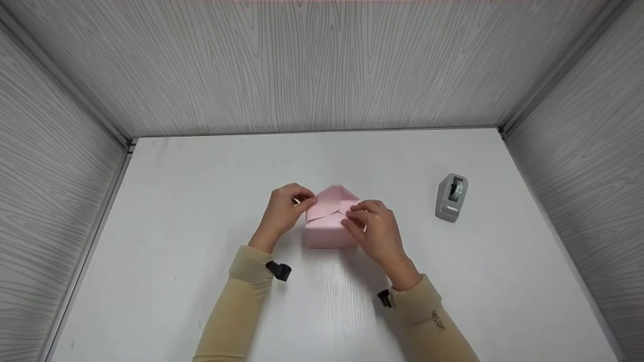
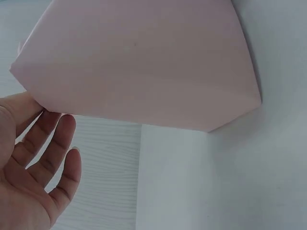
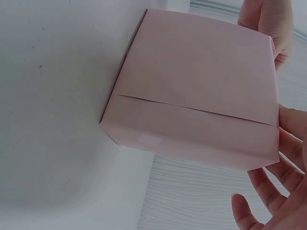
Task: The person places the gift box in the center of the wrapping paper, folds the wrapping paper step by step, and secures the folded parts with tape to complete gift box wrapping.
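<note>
A small pink paper box (image 1: pixel 332 236) stands on the white table in front of me, its top flaps folded inward and overlapping, with a pointed fold rising at the back. My left hand (image 1: pixel 283 211) pinches the box's upper left edge between thumb and forefinger, while its other fingers hang free of the paper (image 2: pixel 144 62). On the other side, my right hand (image 1: pixel 377 232) holds the upper right edge with thumb and fingertips. A long seam crosses the near side panel (image 3: pixel 201 67) in the right wrist view. The box's inside is hidden.
A grey tape dispenser (image 1: pixel 451 197) with a roll in it stands to the right on the white table (image 1: pixel 191 191). Grained grey panels (image 1: pixel 312 65) wall in the table at the back and both sides. Each sleeve carries a small black device (image 1: pixel 279 270) at the wrist.
</note>
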A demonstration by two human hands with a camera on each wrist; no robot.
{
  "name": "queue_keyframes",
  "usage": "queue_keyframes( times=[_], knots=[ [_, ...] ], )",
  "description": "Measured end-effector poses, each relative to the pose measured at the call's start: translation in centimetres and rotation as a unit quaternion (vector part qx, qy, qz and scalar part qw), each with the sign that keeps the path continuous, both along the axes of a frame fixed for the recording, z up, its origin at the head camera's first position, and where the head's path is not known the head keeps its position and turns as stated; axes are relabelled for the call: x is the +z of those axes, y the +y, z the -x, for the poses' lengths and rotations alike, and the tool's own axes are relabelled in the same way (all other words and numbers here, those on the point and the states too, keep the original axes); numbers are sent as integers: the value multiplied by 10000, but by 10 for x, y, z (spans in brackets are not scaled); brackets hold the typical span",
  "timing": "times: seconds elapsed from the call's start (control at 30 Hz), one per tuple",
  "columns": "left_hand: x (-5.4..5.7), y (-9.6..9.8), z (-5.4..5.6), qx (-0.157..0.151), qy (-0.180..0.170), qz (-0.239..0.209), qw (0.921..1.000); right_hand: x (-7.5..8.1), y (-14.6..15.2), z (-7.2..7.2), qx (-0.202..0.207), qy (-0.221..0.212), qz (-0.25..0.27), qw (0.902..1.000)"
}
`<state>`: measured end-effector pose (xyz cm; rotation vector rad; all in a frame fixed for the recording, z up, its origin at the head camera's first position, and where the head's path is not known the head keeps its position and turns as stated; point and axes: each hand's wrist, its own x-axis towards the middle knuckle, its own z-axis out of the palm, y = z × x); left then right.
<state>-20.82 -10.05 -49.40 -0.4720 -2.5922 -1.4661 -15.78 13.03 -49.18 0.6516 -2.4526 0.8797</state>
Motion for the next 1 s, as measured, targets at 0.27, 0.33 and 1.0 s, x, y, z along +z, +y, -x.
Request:
queue_keyframes(
  times=[0.27,0.33,1.0],
  knots=[
    [6,2,0,-118,50,132,9998,0,0,1,-8,-2,38,10000],
    [8,4,1,-122,81,193,9997,0,0,1,8,25,74,10000],
    [26,22,4,-232,385,343,9984,0,0,2,137,44,43,9999]
  ],
)
